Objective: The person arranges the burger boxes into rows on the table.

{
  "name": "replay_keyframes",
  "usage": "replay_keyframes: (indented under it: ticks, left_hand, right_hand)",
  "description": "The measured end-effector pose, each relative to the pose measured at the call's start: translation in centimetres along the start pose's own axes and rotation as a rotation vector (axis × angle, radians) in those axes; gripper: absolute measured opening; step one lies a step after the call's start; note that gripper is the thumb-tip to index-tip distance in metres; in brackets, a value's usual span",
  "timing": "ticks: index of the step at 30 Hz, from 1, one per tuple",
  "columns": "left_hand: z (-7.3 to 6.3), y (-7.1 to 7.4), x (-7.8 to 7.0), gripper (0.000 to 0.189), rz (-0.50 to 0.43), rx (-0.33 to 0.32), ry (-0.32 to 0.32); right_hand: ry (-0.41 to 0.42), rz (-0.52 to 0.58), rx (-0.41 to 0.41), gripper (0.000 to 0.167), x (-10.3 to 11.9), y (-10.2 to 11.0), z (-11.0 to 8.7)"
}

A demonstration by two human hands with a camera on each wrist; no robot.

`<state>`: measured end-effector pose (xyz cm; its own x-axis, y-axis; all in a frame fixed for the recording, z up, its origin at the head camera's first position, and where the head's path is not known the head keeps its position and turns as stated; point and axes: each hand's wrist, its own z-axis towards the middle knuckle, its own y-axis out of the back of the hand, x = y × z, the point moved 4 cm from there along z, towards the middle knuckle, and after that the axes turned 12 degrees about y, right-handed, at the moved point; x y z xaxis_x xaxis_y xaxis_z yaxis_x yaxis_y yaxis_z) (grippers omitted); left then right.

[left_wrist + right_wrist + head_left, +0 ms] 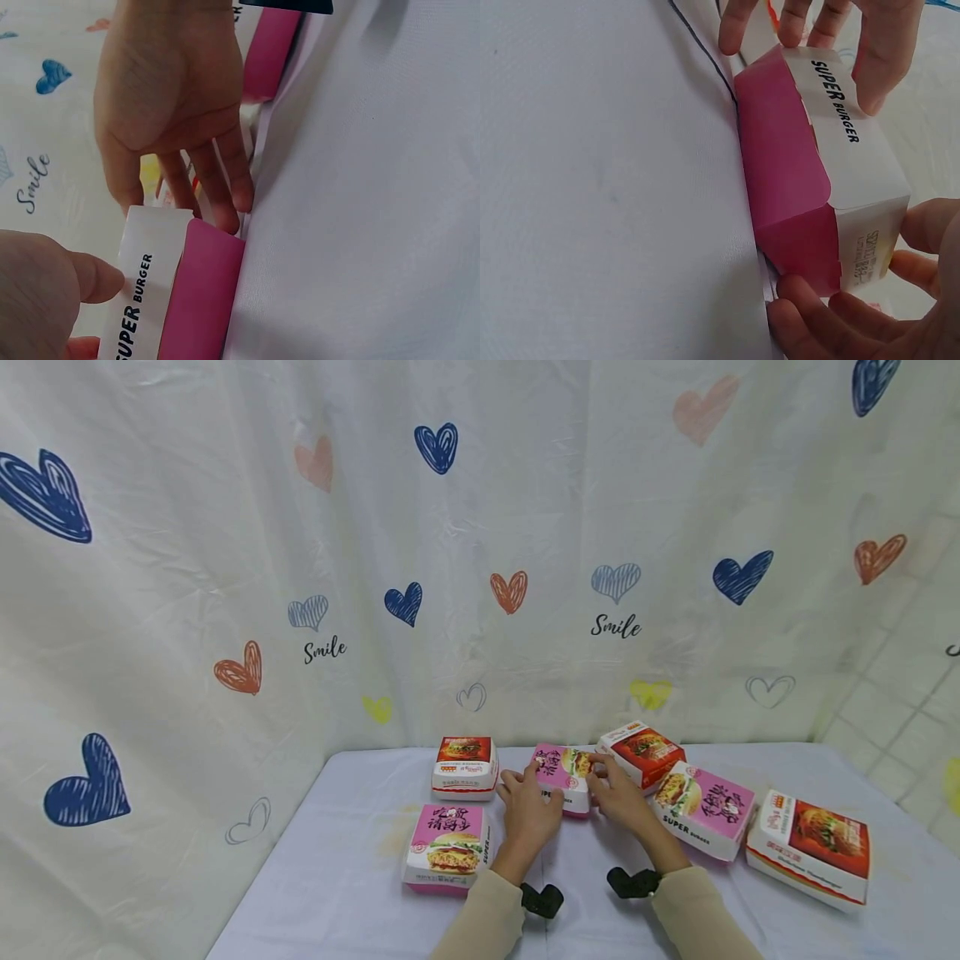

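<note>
A pink and white burger box (pixel 558 770) sits at the middle of the table's far side, between both hands. My left hand (pixel 528 814) grips its left end; in the right wrist view the thumb lies near the "SUPER BURGER" lettering. At the right end, my right hand (pixel 624 800) holds the box, its fingers (pixel 821 315) along the lower side and thumb near the top edge. The box's white front flap and pink base (pixel 780 150) show in the right wrist view, its lid closed.
Left of the hands are a red and white burger box (pixel 465 768) and a pink one (pixel 447 843) nearer me. On the right stand a red box (pixel 641 752), a pink box (pixel 705 806) and another red box (pixel 810 845). A heart-printed curtain (pixel 480 527) hangs behind the white-covered table (pixel 330 860).
</note>
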<state>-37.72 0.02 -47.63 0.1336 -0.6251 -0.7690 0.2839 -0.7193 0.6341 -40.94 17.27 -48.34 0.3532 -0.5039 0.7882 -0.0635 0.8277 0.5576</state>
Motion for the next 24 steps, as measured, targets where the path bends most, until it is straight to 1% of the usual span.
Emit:
replay_keyframes:
  ticks: [7, 10, 16, 20, 24]
  left_hand:
    - [0.0, 0.0, 0.0, 0.066, 0.02, 0.008, 0.001]
    - [0.0, -0.1, 0.1, 0.069, 0.019, 0.021, 0.01]
    - [0.1, -0.1, 0.1, 0.074, 0.008, 0.016, -0.008]
    - [0.1, -0.3, 0.1, 0.079, 0.013, 0.02, -0.012]
    - [0.0, -0.5, 0.1, 0.085, 0.022, 0.016, -0.023]
  right_hand:
    - [-0.029, -0.019, -0.006, 0.06, 0.9, 0.0, -0.4]
    - [-0.043, -0.021, 0.001, 0.062, 1.1, 0.0, -0.5]
    - [-0.066, -0.021, 0.018, 0.068, 0.8, 0.0, -0.5]
    - [-0.055, -0.026, 0.027, 0.069, 0.6, -0.1, -0.4]
    - [-0.037, -0.023, 0.017, 0.071, 0.5, -0.1, -0.4]
